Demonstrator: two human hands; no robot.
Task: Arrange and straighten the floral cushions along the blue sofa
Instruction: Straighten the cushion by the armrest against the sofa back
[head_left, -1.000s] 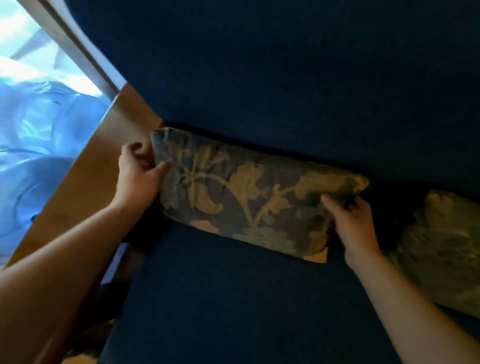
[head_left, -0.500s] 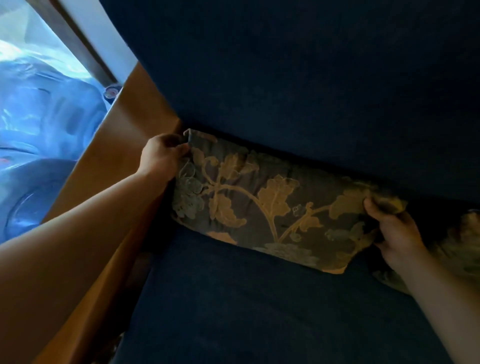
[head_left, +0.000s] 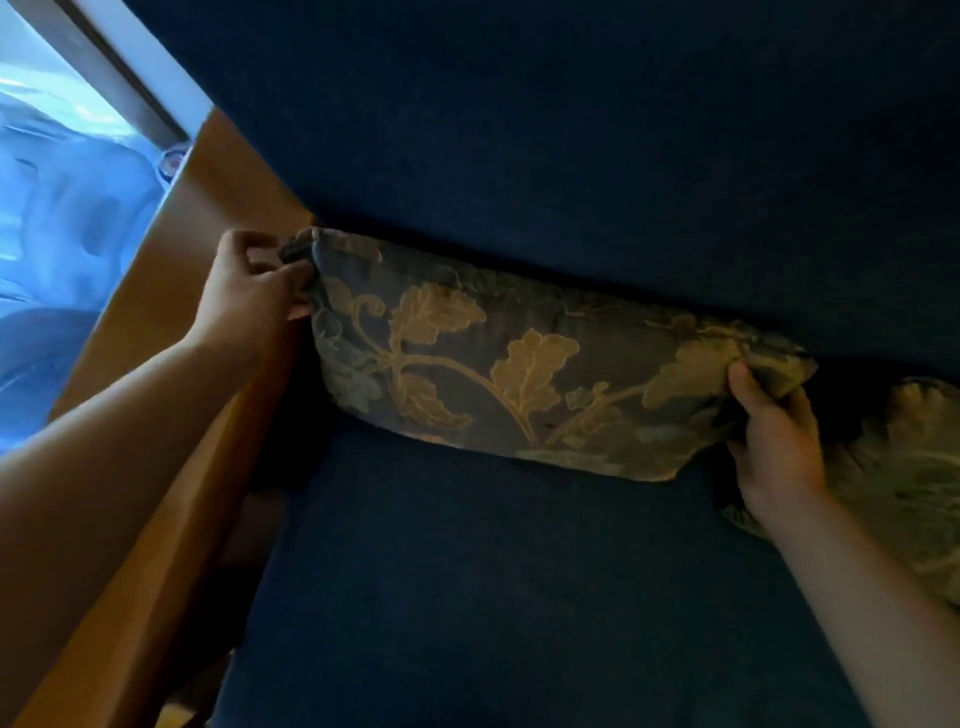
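Note:
A dark floral cushion (head_left: 524, 364) with gold leaves leans against the backrest of the blue sofa (head_left: 519, 597), at the sofa's left end. My left hand (head_left: 249, 296) pinches the cushion's upper left corner, right beside the armrest. My right hand (head_left: 774, 436) grips its upper right corner, thumb on the front. A second floral cushion (head_left: 904, 483) lies to the right, partly behind my right hand and cut off by the frame edge.
A brown wooden armrest (head_left: 171, 332) runs along the sofa's left side. Beyond it at the top left are a window frame (head_left: 130, 78) and bright bluish fabric (head_left: 57, 244). The sofa seat in front of the cushion is bare blue fabric.
The cushion has been shifted left and stood up against the backrest. My left hand moved from its left edge to pinching the top left corner; my right hand keeps the right corner.

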